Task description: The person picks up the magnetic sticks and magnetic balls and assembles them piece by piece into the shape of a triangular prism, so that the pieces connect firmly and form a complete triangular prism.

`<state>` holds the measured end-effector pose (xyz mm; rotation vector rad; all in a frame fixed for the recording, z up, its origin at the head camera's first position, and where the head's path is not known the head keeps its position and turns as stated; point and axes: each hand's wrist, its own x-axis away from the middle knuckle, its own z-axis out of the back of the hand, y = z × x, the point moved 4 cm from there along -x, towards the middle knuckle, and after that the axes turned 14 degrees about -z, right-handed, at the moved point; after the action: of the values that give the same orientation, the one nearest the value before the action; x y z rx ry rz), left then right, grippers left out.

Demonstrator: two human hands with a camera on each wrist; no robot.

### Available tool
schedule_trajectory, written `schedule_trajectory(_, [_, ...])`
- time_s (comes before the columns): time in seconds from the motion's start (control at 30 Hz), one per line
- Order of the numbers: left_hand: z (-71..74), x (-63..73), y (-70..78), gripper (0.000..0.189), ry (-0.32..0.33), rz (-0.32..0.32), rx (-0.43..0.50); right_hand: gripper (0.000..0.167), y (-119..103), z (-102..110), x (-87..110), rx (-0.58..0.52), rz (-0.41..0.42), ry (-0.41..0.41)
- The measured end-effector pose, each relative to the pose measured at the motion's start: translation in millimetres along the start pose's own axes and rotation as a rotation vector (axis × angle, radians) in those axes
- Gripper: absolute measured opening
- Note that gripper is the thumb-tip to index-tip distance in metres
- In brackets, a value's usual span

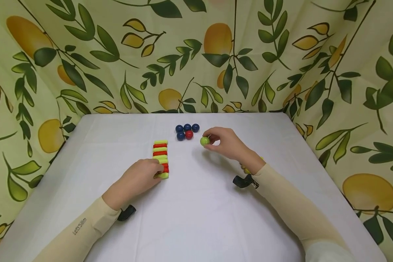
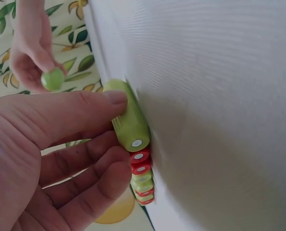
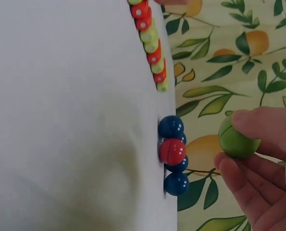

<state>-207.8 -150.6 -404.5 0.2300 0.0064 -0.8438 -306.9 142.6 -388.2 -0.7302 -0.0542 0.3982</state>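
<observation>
1. While the right hand (image 1: 227, 143) pinched the green ball (image 1: 204, 141) aloft, the left hand (image 1: 139, 178) pinched the nearest green rod (image 2: 133, 125).
2. Ball looked light, hard, slick; gripping across its middle suited it.
3. Rod seemed stiff; mid-length hold preferable.
4. Near the ball sat 4 blue balls (image 1: 181, 135), 1 red ball (image 1: 189, 135).

The person's left forearm (image 1: 76, 231) rises from the lower left of the head view; the left hand (image 1: 135, 178) sits low, left of centre, thumb extended in a grip, other fingers curled; the right forearm (image 1: 291, 207) slants up from the lower right; the right hand (image 1: 228, 143) is raised right of centre, pinching, its fingertips toward the left.
</observation>
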Motion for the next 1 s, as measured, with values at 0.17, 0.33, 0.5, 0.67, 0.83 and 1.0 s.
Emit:
schedule_trajectory(0.17, [-0.1, 0.2, 0.4, 0.016, -0.011, 0.007, -0.005, 0.035, -5.8, -0.9, 22.8, -0.018, 0.047, -0.009])
schedule_trajectory(0.33, [-1.9, -0.2, -0.5, 0.015, -0.012, 0.012, 0.003, 0.034, -3.1, -16.1, 33.9, 0.013, 0.072, -0.057])
schedule_trajectory(0.5, [-3.6, -0.3, -0.6, 0.014, -0.002, 0.017, 0.02, 0.031, 0.4, -32.3, 36.2, 0.044, 0.059, -0.096])
schedule_trajectory(0.67, [-4.2, -0.1, 0.2, 0.013, 0.006, 0.019, 0.044, 0.028, 3.4, -43.7, 38.0, 0.038, 0.027, -0.12])
schedule_trajectory(0.83, [-3.2, -0.9, 2.8, 0.011, 0.008, 0.016, 0.063, 0.027, 9.2, -50.8, 39.2, 0.021, 0.02, -0.118])
schedule_trajectory(1.0, [-4.7, -2.9, 5.2, 0.01, -0.012, 0.015, 0.069, 0.028, 13.4, -53.3, 39.0, 0.008, 0.034, -0.132])
